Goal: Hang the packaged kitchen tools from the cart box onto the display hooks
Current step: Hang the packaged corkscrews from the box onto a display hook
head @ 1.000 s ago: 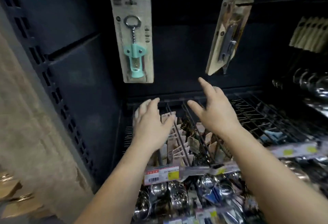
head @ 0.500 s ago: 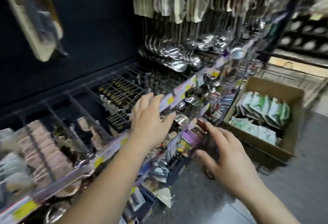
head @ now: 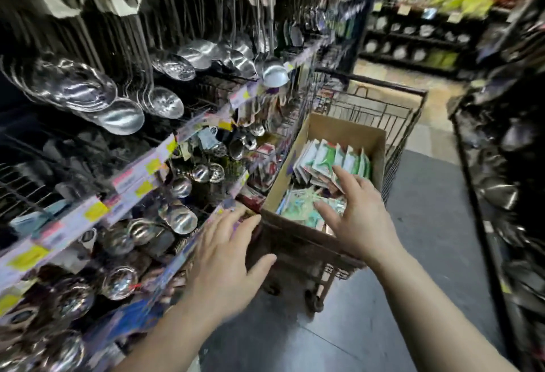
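Cardboard box [head: 298,162] holds light, stiff, slick packs [head: 333,162]; right hand [head: 358,218] spread above, left hand [head: 224,256] spread, both empty; pinch a top edge.

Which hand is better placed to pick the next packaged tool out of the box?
Right. The right hand is open over the cardboard box, fingers spread just above the green-and-white packaged tools. The left hand is open too, but sits outside the box beside the shelf edge.
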Demonstrator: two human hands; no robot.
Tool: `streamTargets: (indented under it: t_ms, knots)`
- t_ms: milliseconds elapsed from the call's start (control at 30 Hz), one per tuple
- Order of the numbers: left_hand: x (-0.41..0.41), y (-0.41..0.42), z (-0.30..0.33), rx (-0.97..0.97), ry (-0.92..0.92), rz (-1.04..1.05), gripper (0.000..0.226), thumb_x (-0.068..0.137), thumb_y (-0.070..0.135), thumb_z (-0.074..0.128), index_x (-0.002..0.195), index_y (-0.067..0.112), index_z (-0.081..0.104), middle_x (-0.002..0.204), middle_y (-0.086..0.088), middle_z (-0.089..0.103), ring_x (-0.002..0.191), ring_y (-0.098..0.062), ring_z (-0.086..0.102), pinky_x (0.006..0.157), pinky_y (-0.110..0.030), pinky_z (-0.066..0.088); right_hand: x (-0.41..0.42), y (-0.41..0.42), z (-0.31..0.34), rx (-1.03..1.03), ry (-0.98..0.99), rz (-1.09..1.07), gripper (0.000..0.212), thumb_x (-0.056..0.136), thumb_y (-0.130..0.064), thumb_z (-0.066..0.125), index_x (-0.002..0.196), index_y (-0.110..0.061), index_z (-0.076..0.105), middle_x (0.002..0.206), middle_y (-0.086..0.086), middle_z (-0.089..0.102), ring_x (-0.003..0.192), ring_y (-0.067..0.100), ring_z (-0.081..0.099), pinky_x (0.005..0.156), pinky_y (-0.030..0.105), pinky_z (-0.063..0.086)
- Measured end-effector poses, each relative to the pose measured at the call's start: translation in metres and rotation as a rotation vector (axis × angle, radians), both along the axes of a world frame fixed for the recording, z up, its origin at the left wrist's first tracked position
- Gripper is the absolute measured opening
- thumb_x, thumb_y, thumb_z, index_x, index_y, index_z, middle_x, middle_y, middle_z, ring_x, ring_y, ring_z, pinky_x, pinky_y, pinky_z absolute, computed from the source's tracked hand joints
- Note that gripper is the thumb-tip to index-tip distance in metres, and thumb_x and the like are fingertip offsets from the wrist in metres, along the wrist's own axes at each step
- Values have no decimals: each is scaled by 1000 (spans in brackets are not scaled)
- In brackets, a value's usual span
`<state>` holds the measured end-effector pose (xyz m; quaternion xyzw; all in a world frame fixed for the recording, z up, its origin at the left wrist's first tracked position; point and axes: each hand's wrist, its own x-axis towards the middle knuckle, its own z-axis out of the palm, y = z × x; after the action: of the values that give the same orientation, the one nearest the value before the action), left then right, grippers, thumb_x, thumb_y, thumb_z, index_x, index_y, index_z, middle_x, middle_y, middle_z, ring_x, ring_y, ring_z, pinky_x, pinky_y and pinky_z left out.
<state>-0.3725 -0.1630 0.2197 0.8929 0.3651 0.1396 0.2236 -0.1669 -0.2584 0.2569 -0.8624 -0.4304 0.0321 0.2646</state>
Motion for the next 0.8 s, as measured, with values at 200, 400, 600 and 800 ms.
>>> streamTargets:
  t_ms: [200,400,600,800]
  knots:
    - [88,68,-15,-49,22,-68,74,87,62,49,151,26,41,160,1,30,150,-20,18,123,-38,14,63,18,-33,-60,62,-138,75,90,-47,64,154,-31,27,148,6,43,136,25,39,108,36,36]
    - [193,141,-29,-45,63,-162,67,96,51,55,154,26,32,163,0,22,151,-20,11,123,-38,10,87,14,-75,-135,236,-273,72,89,-40,68,152,-32,34,146,1,44,134,21,40,108,33,34]
    - [270,171,-53,-73,127,-216,66,96,49,56,153,23,34,160,-4,26,151,-24,15,125,-43,13,112,13,-111,-240,361,-348,74,90,-45,65,153,-37,27,144,-6,40,123,19,49,99,30,39]
    - [310,168,-93,-101,208,-200,64,95,48,59,149,19,42,156,-8,33,148,-26,22,121,-39,15,179,36,-136,-277,395,-316,72,92,-43,64,153,-31,29,148,-2,41,134,21,40,107,33,36]
